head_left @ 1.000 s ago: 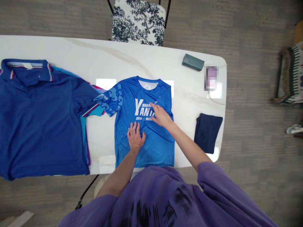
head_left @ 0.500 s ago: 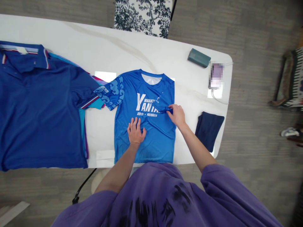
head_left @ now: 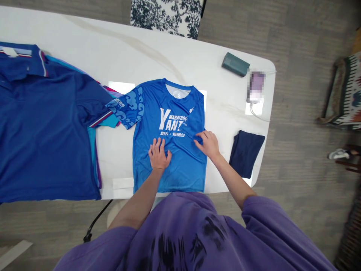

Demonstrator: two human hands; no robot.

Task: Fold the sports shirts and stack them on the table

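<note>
A bright blue T-shirt [head_left: 169, 165] with white print lies face up at the near edge of the white table [head_left: 84, 49]. Its right side is folded in, and its left sleeve, with a cloud pattern, sticks out. My left hand [head_left: 158, 155] lies flat on the shirt's middle below the print, fingers spread. My right hand [head_left: 208, 143] rests at the shirt's right edge, its fingertips pinching a small fold of the blue fabric just under the print.
A stack of shirts topped by a dark blue polo shirt [head_left: 42, 124] covers the table's left part. A folded navy garment [head_left: 246, 152] lies at the right edge. A teal case [head_left: 235, 64] and a phone with a cable [head_left: 256, 87] sit behind it. A patterned chair [head_left: 166, 17] stands beyond the table.
My right hand has moved from the print to the shirt's right edge and down a little, taking a fold of fabric with it. More of the print shows. My left hand has stayed put.
</note>
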